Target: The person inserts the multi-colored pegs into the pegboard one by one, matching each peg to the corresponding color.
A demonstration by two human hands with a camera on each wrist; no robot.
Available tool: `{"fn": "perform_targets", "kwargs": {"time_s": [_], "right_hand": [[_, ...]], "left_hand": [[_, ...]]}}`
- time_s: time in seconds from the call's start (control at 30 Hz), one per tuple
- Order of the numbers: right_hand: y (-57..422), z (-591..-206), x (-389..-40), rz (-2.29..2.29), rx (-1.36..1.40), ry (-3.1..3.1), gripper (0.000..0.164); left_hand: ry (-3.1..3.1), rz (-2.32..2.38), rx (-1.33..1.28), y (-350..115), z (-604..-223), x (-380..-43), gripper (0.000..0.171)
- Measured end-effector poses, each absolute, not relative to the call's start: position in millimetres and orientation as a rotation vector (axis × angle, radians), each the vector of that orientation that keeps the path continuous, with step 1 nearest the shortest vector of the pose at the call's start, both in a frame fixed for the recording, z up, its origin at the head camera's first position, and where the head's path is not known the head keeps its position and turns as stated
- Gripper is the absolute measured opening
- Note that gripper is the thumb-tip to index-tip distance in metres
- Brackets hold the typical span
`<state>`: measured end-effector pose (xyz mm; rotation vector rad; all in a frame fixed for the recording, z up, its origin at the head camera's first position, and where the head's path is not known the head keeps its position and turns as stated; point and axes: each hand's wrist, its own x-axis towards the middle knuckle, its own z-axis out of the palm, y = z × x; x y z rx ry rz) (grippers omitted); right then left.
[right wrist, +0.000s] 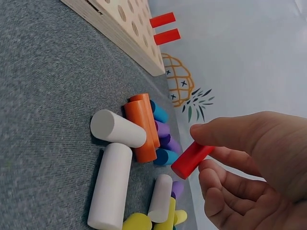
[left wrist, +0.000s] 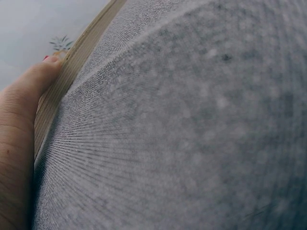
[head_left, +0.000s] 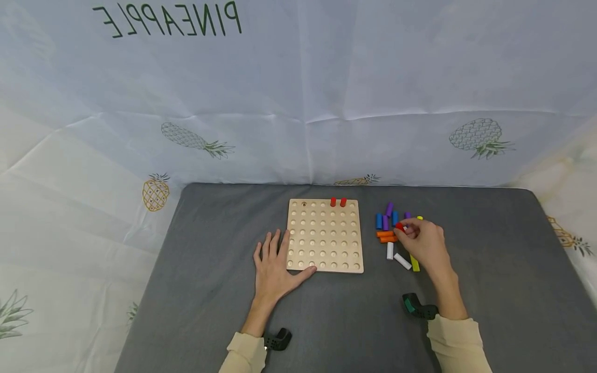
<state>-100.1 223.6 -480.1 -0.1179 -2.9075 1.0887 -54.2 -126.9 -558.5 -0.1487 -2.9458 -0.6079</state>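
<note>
1. A white cloth (head_left: pixel 396 67) stands behind the table and at both its sides; some creases cross it.
2. Near its top is dark green lettering (head_left: pixel 166 20), the word PINEAPPLE, mirrored.
3. Two green outlined pineapples (head_left: pixel 475 134) are printed below, both with leaves toward the lower right.
4. At the left, one orange-yellow pineapple (head_left: pixel 155 195) is upright; another (head_left: pixel 352 182) is partly hidden behind the table's far edge.
5. The table (head_left: pixel 210 217) has a grey, woven-looking surface and rounded far corners.
</note>
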Motion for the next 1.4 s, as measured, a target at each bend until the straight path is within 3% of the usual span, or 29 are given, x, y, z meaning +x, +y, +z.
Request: {"fn": "perform_targets", "kwargs": {"time_s": [1.4], "right_hand": [[199, -483, -134, 1.272, -0.007, -2.735, 0.028]], "left_hand": [[-2.934, -0.599, -0.154, -127, -559, -54, 0.117]]}}
